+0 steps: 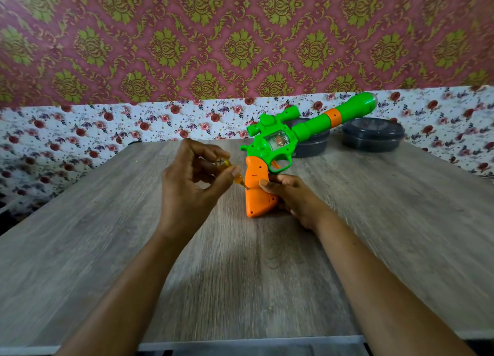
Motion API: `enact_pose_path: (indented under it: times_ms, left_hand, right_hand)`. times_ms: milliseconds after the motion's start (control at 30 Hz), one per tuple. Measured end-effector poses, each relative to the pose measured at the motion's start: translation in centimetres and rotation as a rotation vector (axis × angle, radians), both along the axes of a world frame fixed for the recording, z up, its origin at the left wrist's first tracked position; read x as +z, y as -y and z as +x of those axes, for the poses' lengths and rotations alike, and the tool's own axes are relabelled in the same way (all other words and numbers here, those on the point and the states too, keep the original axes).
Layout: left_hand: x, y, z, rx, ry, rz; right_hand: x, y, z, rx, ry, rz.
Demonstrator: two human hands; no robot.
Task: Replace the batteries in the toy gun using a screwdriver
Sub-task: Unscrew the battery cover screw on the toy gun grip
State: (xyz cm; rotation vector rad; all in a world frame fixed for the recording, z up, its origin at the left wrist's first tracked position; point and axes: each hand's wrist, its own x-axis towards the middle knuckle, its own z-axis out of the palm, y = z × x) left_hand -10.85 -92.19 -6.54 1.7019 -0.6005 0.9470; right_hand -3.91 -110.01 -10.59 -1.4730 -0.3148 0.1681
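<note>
A green toy gun (302, 131) with an orange grip (255, 184) stands on its grip's base on the wooden table (107, 248), barrel pointing up and to the right. My right hand (291, 198) holds the orange grip from the right side, thumb across its face. My left hand (192, 184) pinches a small screwdriver (227, 164) with a clear yellow handle. Its tip touches a screw hole on the grip's left face. The shaft is mostly hidden by my fingers.
Two dark round lidded containers stand at the table's back: one (373, 135) to the right, one (312, 142) partly behind the gun. A floral cloth (80, 133) and patterned wall lie behind the table. The table's near edge (240, 342) runs along the bottom.
</note>
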Motion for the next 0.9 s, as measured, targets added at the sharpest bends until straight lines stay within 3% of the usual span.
enact_pose_path:
  times_ms: [233, 400, 900]
  left_hand:
    - [0.05, -0.17, 0.38, 0.062, 0.055, 0.097]
    - [0.11, -0.05, 0.03, -0.064, 0.058, 0.126]
    - [0.21, -0.08, -0.08, -0.040, -0.094, -0.107]
  right_hand:
    - [0.00, 0.02, 0.10, 0.003, -0.007, -0.012]
    - [0.05, 0.00, 0.22, 0.007, -0.011, -0.027]
    - [-0.06, -0.02, 0.20, -0.011, -0.012, -0.044]
